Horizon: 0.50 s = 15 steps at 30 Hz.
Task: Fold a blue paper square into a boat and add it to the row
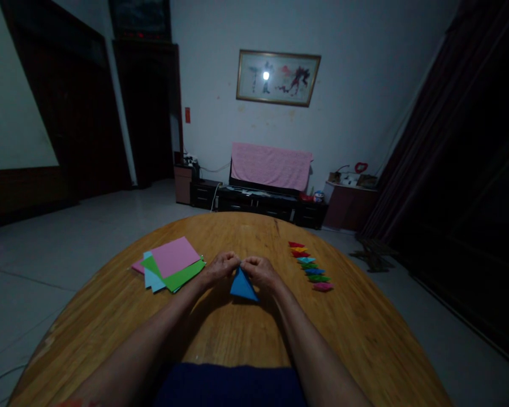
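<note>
A blue sheet of paper [244,287], folded into a triangular shape, is held near the middle of the round wooden table [220,345]. My left hand [223,265] pinches it at its upper tip. Right beside it, my right hand [258,268] pinches the same tip from the other side, and the fingertips of both hands nearly meet. The paper widens toward me below the fingers. To the left lies a loose pile of square coloured paper [176,257], with pink and green sheets on top and light blue ones under them.
Several small folded paper pieces [316,271] in red, yellow, blue, green and pink form a row on the table's right side. Beyond the table stand a low black cabinet [254,203] and a screen under a pink cloth [271,164]. A dark curtain [411,130] hangs at right.
</note>
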{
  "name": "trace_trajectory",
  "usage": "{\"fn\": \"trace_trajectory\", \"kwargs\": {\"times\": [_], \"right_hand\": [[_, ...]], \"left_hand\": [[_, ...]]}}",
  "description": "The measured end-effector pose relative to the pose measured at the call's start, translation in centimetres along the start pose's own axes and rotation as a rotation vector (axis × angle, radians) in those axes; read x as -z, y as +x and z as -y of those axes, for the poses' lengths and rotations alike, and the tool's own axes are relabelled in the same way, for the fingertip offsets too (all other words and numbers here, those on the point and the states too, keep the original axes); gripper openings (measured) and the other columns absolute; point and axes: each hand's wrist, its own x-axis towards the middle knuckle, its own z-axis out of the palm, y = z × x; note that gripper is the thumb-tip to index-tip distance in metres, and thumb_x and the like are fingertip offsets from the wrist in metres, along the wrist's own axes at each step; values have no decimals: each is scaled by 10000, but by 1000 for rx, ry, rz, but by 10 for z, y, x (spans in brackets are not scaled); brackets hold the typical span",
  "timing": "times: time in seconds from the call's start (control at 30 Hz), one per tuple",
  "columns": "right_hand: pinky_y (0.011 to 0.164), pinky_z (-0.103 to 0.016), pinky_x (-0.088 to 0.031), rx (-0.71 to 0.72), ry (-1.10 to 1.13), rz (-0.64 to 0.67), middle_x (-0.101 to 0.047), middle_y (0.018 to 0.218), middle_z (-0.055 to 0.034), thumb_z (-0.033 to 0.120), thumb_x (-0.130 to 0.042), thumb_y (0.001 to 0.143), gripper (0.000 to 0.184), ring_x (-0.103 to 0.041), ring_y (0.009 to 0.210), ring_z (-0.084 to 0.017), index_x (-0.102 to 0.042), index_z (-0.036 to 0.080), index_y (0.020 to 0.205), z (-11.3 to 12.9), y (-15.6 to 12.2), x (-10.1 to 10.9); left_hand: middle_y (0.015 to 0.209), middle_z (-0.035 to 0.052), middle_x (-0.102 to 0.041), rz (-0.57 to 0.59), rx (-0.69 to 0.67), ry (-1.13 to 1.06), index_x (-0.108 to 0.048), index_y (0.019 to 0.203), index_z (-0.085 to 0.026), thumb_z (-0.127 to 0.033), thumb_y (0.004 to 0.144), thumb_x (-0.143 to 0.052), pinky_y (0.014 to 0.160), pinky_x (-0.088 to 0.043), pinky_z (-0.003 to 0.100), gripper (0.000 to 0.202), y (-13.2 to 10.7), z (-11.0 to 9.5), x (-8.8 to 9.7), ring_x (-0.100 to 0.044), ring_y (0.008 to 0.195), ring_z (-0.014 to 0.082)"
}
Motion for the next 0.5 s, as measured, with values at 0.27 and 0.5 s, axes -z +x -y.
{"fn": "trace_trajectory", "kwargs": {"times": [0.27,0.5], "right_hand": [[532,-227,-351,71,-60,-181,-546,591,11,382,-621,675,243,-457,564,-112,-636,143,637,-6,-11,-1],[524,-227,-333,58,17,-265,-537,579,14,411,-628,672,270,-444,547,-110,-637,144,635,-14,-14,0]], "left_hand": [[597,-23,-515,-16,85,-221,-595,663,-160,-414,688,-604,553,-342,234,255,-4,1,-11,-460,569,124],[513,-47,-465,2,184,-334,-587,650,-154,-363,589,-703,513,-296,227,247,-1,-12,-18,-406,505,98]]}}
